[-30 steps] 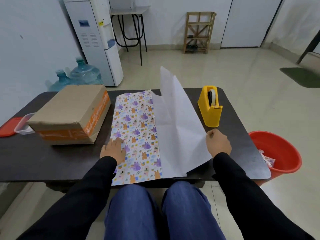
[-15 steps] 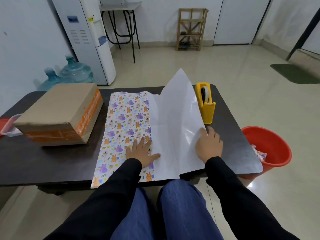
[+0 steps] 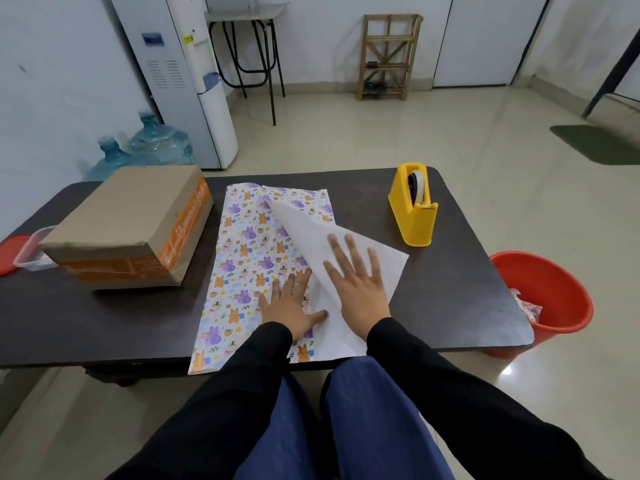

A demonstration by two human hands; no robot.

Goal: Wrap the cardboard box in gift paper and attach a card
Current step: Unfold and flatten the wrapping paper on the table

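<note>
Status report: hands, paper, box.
Left hand flat on gift paper, right hand flat on its folded white flap. Cardboard box bare, beside paper. Tape dispenser apart.

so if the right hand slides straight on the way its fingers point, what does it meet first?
Probably nothing solid: the right hand lies flat on the white folded-over flap of the patterned gift paper; ahead is more paper, then bare dark tabletop. The yellow plastic tape dispenser sits clear to its right.

The thin printed gift paper point(image 3: 249, 258) shows a plain matt white underside. The brown cardboard box point(image 3: 128, 226) looks dull, banded with shiny orange tape. The yellow tape dispenser point(image 3: 414, 216) and red bucket point(image 3: 550, 299) are smooth plastic; the dark counter point(image 3: 457, 282) has a faint sheen.
</note>
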